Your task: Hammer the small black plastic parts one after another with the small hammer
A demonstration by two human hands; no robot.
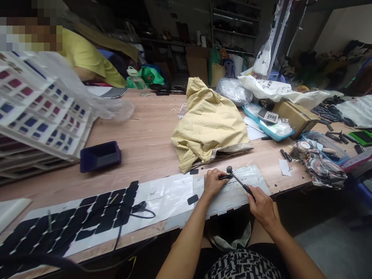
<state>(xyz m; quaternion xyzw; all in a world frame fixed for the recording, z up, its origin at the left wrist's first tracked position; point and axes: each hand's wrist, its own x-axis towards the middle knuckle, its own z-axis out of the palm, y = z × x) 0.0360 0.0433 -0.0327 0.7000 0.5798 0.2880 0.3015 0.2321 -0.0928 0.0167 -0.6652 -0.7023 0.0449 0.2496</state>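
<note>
My right hand (263, 207) is closed around the black grip of a small hammer (240, 181). Its metal shaft slants up and left to a round dark head. Just beside that head, my left hand (214, 182) pinches a small dark piece (224, 177) against a grey-white sheet (247, 176) at the table's front edge; what kind of piece it is I cannot make out. Two flat black pads (192, 199) lie left of the sheet, near my left wrist. Further left, rows of black pads (101, 207) rest on a white sheet (170, 190), with a dark cable (119, 209) across them.
A yellow cloth (212, 120) lies crumpled behind my hands. To the left are a dark blue tray (100, 157) and a tilted white rack (43, 104). Blue baskets (276, 131), a calculator (267, 115) and a cardboard box (302, 116) stand right. A person in yellow (87, 58) sits across.
</note>
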